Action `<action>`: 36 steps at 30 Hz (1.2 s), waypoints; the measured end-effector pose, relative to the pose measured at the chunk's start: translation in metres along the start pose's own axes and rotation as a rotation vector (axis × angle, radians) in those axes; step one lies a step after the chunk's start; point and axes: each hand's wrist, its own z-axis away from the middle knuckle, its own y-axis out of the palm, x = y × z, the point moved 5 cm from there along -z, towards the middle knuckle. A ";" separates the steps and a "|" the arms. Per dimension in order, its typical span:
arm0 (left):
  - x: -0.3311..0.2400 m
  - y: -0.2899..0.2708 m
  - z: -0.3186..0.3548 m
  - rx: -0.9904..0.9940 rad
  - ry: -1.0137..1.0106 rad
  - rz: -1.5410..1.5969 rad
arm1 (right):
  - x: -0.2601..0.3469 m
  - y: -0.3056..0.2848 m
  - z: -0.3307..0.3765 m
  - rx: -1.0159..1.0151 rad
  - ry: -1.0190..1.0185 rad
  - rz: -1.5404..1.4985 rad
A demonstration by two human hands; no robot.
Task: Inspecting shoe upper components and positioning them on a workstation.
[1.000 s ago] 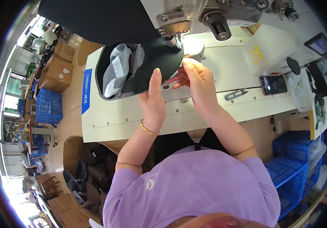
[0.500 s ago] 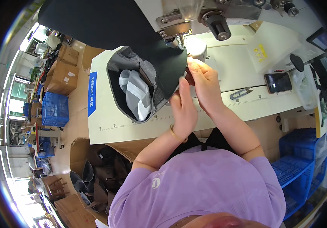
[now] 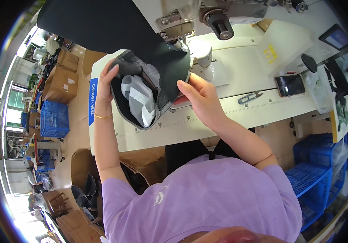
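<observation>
A black fabric piece with fuzzy grey lining [image 3: 170, 67] lies under the presser foot [image 3: 177, 44] of a sewing machine. It is shaped like an open pouch, and a grey-and-white bundle of cloth [image 3: 137, 97] sits inside. My left hand [image 3: 107, 83] grips its left rim, thumb on the inner side and fingers hidden behind. On the right edge, just below the presser foot, my right hand [image 3: 200, 95] pinches the fabric between thumb and fingers. A wide black panel [image 3: 97, 24] stretches up and left from the machine.
Thread snips [image 3: 250, 97] and a phone [image 3: 290, 86] lie on the white sewing table [image 3: 238, 81] at right. Below its left end stands a cardboard box [image 3: 141, 162] with dark pieces. Blue plastic crates [image 3: 309, 178] stand at lower right; another blue crate [image 3: 55, 118] is at left.
My left hand has left the right edge beside my right hand and now holds the left rim. My right hand has slid down the edge a little. The whole view has shifted slightly.
</observation>
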 end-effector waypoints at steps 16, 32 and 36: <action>-0.018 0.009 0.058 -0.219 -0.017 0.054 | 0.004 -0.011 -0.007 -0.119 -0.013 0.010; -0.021 0.014 0.070 -0.361 0.038 0.058 | 0.007 -0.013 -0.007 -0.105 -0.092 0.288; -0.030 0.024 0.076 -0.366 0.061 0.044 | 0.002 -0.019 -0.011 -0.117 -0.098 0.248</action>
